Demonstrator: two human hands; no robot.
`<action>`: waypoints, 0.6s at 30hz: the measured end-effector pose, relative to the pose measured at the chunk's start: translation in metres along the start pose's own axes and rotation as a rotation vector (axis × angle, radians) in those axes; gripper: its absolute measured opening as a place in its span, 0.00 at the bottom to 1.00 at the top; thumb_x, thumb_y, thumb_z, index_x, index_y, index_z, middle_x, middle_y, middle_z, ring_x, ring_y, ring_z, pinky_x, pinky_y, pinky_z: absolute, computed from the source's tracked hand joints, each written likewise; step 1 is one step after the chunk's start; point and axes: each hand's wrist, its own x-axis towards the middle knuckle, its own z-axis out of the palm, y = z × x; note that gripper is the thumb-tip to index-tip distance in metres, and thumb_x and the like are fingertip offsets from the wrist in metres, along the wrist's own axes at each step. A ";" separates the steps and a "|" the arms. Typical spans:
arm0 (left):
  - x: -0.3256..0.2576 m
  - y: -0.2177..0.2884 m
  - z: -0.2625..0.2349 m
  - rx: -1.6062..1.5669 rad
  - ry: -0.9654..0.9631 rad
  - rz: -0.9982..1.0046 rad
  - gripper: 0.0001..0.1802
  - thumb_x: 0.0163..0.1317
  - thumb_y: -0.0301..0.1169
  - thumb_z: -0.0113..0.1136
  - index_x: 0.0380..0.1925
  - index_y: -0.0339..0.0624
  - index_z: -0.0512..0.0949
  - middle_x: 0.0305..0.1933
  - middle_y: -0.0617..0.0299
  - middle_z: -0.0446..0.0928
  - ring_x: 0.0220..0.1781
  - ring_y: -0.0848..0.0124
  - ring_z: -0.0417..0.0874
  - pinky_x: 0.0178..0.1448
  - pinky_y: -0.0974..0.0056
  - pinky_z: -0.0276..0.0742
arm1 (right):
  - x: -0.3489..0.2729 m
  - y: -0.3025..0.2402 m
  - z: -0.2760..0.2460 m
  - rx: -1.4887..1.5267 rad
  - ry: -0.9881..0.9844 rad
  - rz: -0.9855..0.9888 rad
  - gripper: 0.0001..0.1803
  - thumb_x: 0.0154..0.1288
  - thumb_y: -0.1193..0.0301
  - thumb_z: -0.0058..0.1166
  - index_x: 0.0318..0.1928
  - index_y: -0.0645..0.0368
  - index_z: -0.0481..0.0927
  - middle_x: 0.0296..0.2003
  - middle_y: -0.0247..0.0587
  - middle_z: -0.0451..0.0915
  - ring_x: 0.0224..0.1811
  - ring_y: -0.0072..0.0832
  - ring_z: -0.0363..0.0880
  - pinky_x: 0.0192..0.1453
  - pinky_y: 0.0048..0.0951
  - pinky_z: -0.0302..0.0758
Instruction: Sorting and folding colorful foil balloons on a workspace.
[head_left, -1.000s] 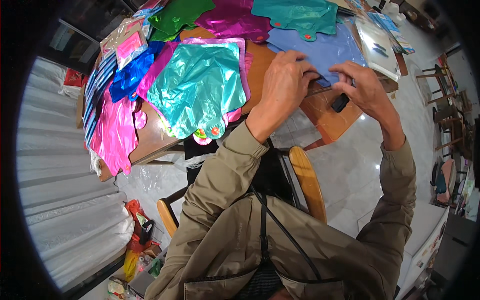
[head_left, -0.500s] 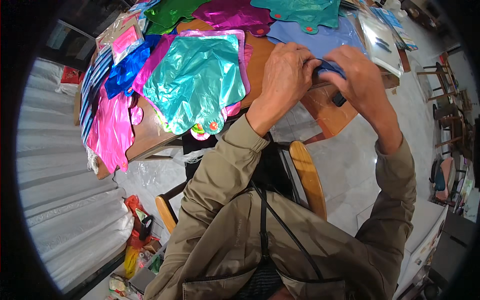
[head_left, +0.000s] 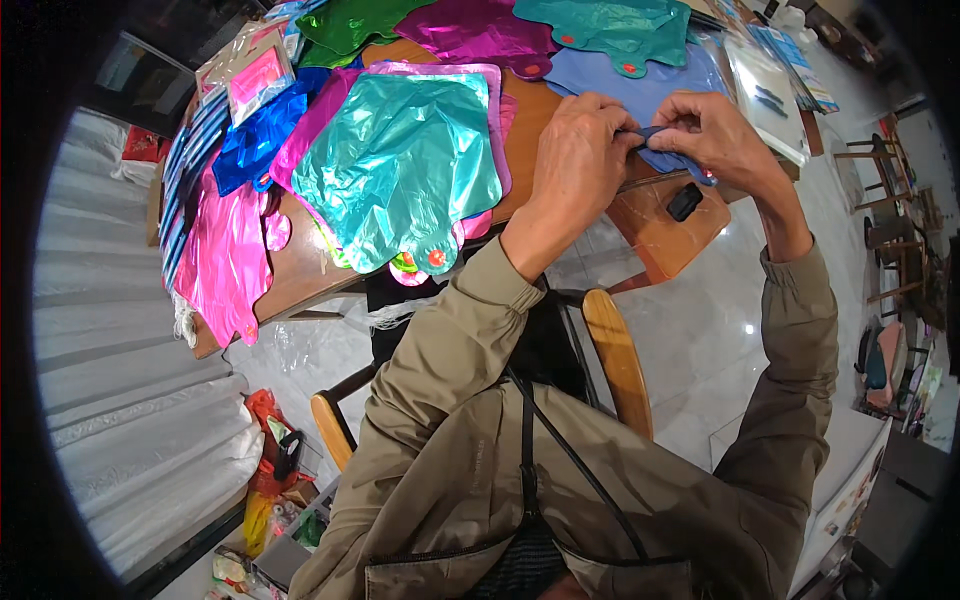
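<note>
Both hands pinched a blue balloon over the table.

The left hand (head_left: 575,150) and right hand (head_left: 715,135) gripped a rolled edge of the flat blue balloon (head_left: 640,80) between closed fingers. It lay on the wooden table (head_left: 670,225), beside a teal balloon (head_left: 400,165) and near a small black object (head_left: 684,202).
</note>
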 end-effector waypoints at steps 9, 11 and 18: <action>0.001 0.006 -0.003 -0.035 -0.003 -0.055 0.06 0.57 0.23 0.70 0.35 0.35 0.87 0.44 0.54 0.86 0.39 0.56 0.84 0.45 0.56 0.80 | 0.014 0.008 0.001 0.103 -0.039 -0.106 0.07 0.62 0.72 0.68 0.35 0.59 0.83 0.25 0.28 0.74 0.26 0.16 0.65 0.30 0.19 0.63; 0.002 0.005 -0.002 -0.044 0.024 -0.043 0.06 0.57 0.23 0.70 0.35 0.34 0.87 0.43 0.54 0.86 0.38 0.56 0.84 0.45 0.56 0.79 | 0.015 0.007 0.002 0.087 -0.048 -0.095 0.06 0.62 0.72 0.69 0.35 0.59 0.83 0.25 0.27 0.74 0.26 0.15 0.64 0.30 0.18 0.63; 0.006 0.004 0.001 -0.018 0.057 -0.067 0.05 0.59 0.25 0.68 0.32 0.34 0.86 0.38 0.56 0.86 0.35 0.57 0.83 0.42 0.57 0.78 | 0.016 0.003 0.001 0.134 -0.090 -0.029 0.06 0.61 0.74 0.69 0.36 0.58 0.84 0.25 0.25 0.74 0.26 0.12 0.65 0.31 0.14 0.62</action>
